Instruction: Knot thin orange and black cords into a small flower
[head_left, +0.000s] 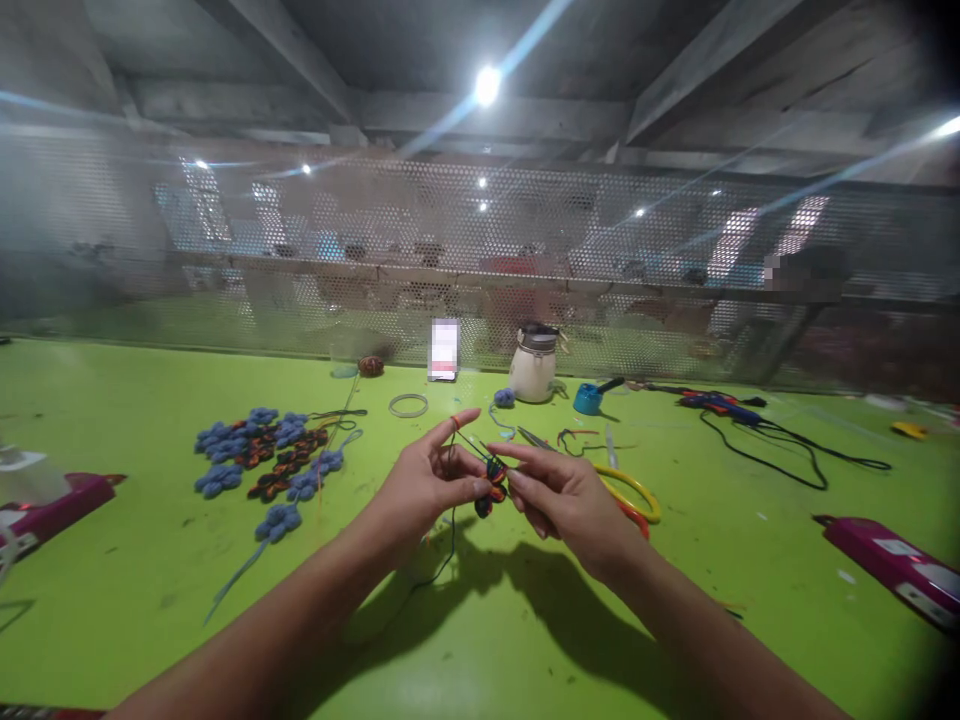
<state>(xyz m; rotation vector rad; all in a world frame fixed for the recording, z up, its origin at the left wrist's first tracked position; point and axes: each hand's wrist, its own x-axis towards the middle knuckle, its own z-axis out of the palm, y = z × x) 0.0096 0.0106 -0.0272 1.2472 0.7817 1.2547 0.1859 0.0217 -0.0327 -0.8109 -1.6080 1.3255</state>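
Note:
Between the thumb and fingers of my left hand (435, 475) is a small crochet flower (491, 495) in dark and orange yarn. A dark strand of yarn (453, 535) runs over my raised left index finger, which wears a red band (455, 423), and hangs down to the table. My right hand (559, 490) is closed close against the flower's right side, index finger stretched along its top. It pinches a thin crochet hook, mostly hidden by the fingers, with several loops bunched at the flower's upper edge.
Blue and dark-orange crochet flowers (277, 522) lie at left. Right of my hands are scissors (630, 490) with yellow and orange handles. Behind stand a phone (444, 350), a pale jar (533, 368) and a blue pot (588, 399). Purple power strips (892, 565) flank the green table (712, 620).

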